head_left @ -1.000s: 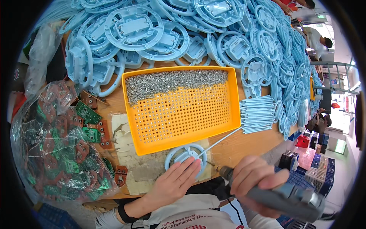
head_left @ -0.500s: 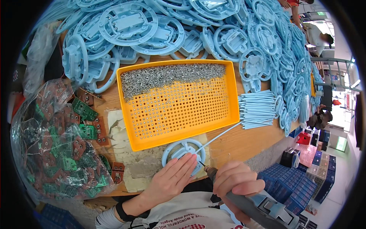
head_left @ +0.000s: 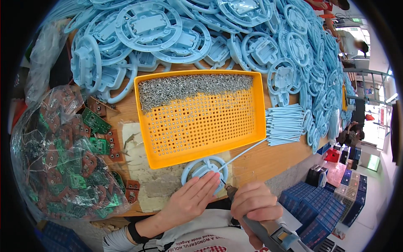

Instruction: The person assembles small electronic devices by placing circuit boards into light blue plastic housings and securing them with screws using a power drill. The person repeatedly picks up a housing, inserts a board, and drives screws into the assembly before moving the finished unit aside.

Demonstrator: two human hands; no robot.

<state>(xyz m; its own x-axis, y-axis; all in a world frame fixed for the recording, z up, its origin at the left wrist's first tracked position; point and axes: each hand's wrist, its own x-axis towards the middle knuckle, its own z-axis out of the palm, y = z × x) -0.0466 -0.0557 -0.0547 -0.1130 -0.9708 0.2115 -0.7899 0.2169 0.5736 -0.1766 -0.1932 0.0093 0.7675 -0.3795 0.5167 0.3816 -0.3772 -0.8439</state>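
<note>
A light blue plastic ring-shaped housing (head_left: pixel 186 172) lies on the worn pad near me, below the tray. A thin blue rod (head_left: pixel 243 154) runs from it up to the right. My left hand (head_left: pixel 194 198) rests flat on the housing, fingers straight and side by side, hiding part of its middle. Wrapped round a grey electric screwdriver (head_left: pixel 270 231) is my right hand (head_left: pixel 257 203). The screwdriver's bit points at the housing's right side, beside my left fingertips; whether it touches a screw cannot be made out.
A yellow tray (head_left: pixel 263 109) of small silver screws (head_left: pixel 189 90) stands just beyond the housing. Blue ring housings (head_left: pixel 149 26) pile up behind it. A plastic bag of circuit boards (head_left: pixel 69 168) lies left, blue rods (head_left: pixel 285 125) right. Blue crates (head_left: pixel 310 201) stand beyond the table.
The screwdriver's handle has swung downward and left along with my right hand, and its bit stays by the housing. My left hand keeps its place on the housing. The whole view has shifted slightly.
</note>
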